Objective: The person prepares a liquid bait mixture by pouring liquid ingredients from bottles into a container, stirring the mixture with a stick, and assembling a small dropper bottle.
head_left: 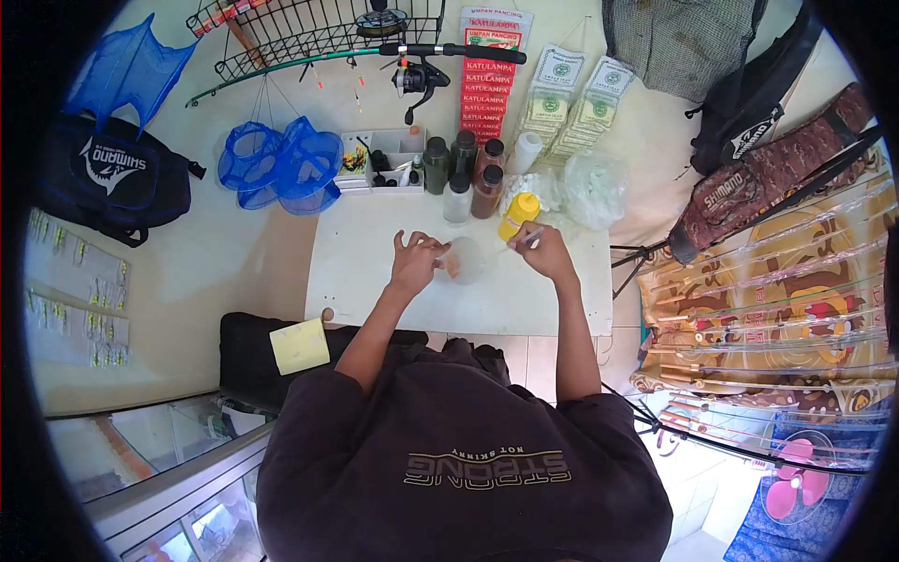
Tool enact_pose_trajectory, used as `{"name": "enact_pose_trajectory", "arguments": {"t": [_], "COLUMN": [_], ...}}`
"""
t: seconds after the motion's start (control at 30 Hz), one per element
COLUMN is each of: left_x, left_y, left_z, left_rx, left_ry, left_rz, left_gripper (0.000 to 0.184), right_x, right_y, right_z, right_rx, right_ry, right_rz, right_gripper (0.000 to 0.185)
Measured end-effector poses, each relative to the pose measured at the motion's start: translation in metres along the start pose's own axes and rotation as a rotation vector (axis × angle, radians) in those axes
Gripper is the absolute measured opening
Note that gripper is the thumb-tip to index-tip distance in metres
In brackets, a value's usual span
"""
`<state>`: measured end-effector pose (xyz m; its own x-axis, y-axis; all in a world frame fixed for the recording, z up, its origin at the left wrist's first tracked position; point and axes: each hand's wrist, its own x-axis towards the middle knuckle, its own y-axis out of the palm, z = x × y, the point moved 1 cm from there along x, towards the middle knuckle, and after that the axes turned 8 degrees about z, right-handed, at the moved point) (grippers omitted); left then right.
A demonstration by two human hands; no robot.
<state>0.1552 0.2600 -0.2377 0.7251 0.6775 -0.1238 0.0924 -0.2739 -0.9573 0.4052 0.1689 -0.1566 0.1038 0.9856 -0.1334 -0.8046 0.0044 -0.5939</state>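
Note:
My left hand (417, 264) pinches the left rim of a translucent plastic bowl (471, 261), its other fingers raised. Something orange-brown lies at the bowl's left side; I cannot make out what. To the right of the bowl, my right hand (547, 255) is closed around a slim pale utensil (533, 237). Its tip points left towards the bowl, and its exact kind is too small to tell. Just behind the right hand stands a yellow squeeze bottle (518, 217). A clear jar with a dark lid (457, 199) stands behind the bowl.
Several dark-lidded bottles (436, 167), a white bottle (526, 152) and a clear plastic bag (596, 190) line the back of the white table (375, 295). A white organizer box (398, 178) is behind left. A fishing rod with reel (419, 82) hangs above.

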Motion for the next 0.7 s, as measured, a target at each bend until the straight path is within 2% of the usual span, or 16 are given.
{"name": "enact_pose_trajectory", "arguments": {"t": [0.13, 0.2, 0.23, 0.3, 0.33, 0.4, 0.43, 0.5, 0.53, 0.6, 0.7], "left_x": [-0.001, -0.001, -0.002, -0.003, -0.002, -0.002, -0.002, -0.003, -0.004, -0.003, -0.003], "left_y": [0.0, -0.001, -0.001, -0.003, -0.004, -0.003, -0.003, -0.002, -0.001, -0.001, -0.002], "left_z": [0.0, -0.001, -0.001, -0.002, -0.002, -0.002, -0.001, -0.002, -0.002, -0.003, -0.003], "left_rx": [0.004, 0.007, 0.011, 0.018, 0.021, 0.025, 0.03, 0.023, 0.016, 0.019, 0.033], "left_ry": [-0.007, -0.006, -0.006, -0.008, -0.016, -0.017, -0.017, -0.007, 0.0, -0.013, -0.019], "left_rz": [0.004, 0.005, 0.009, 0.02, 0.028, 0.031, 0.035, 0.006, -0.023, 0.008, 0.043], "left_gripper": [0.046, 0.046, 0.046, 0.046, 0.046, 0.045, 0.045, 0.045, 0.044, 0.045, 0.047], "right_x": [0.001, 0.001, 0.001, 0.0, 0.0, -0.001, 0.0, -0.001, -0.001, -0.002, -0.001], "right_y": [0.004, -0.002, 0.0, 0.002, -0.002, -0.006, -0.003, 0.0, -0.002, -0.004, -0.003], "right_z": [-0.003, -0.005, -0.004, -0.003, -0.006, -0.013, -0.017, -0.018, -0.018, -0.018, -0.02], "right_rx": [-0.086, 0.041, 0.043, -0.212, -0.214, 0.042, 0.042, -0.157, -0.158, 0.063, 0.049], "right_ry": [-0.118, -0.011, -0.01, 0.044, 0.044, 0.01, 0.009, -0.099, -0.1, -0.035, -0.02], "right_rz": [-0.171, 0.027, 0.025, -0.201, -0.204, 0.113, 0.113, -0.184, -0.183, 0.038, -0.008], "right_gripper": [0.004, 0.007, 0.007, 0.007, 0.007, 0.008, 0.008, 0.011, 0.011, 0.01, 0.008]}}
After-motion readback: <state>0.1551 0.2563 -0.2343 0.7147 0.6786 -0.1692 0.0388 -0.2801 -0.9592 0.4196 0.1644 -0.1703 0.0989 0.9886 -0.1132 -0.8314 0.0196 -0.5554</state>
